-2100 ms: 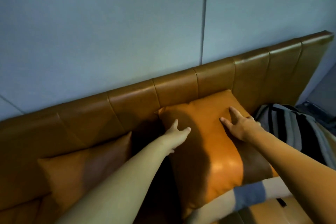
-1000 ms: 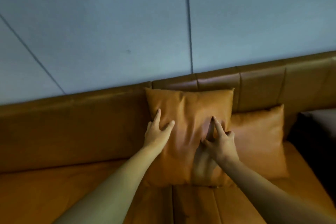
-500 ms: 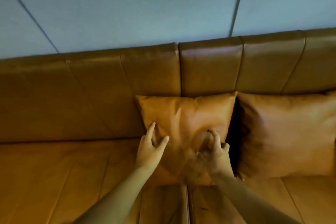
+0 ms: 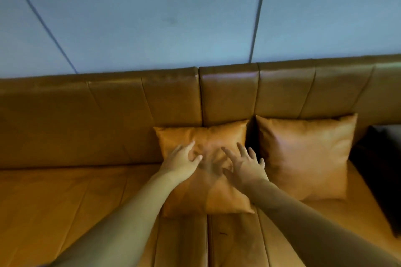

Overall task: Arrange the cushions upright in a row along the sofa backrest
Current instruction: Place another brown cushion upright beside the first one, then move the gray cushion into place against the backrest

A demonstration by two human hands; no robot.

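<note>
An orange leather cushion (image 4: 208, 136) leans upright against the sofa backrest (image 4: 152, 102), near the middle of the view. My left hand (image 4: 181, 161) rests flat on its left half with fingers spread. My right hand (image 4: 245, 166) presses on its right half, fingers also apart. Neither hand grips anything. A second orange cushion (image 4: 303, 156) stands upright to the right of it, close beside it with a narrow dark gap between them.
The orange sofa seat (image 4: 65, 212) stretches to the left and below the cushions. A dark object (image 4: 382, 158) sits at the right end of the sofa. A pale blue wall (image 4: 173, 17) rises behind the backrest.
The cushion under my hands has settled against the backrest beside the right cushion. My right hand's fingers have spread out from a curled pose. The view has shifted slightly.
</note>
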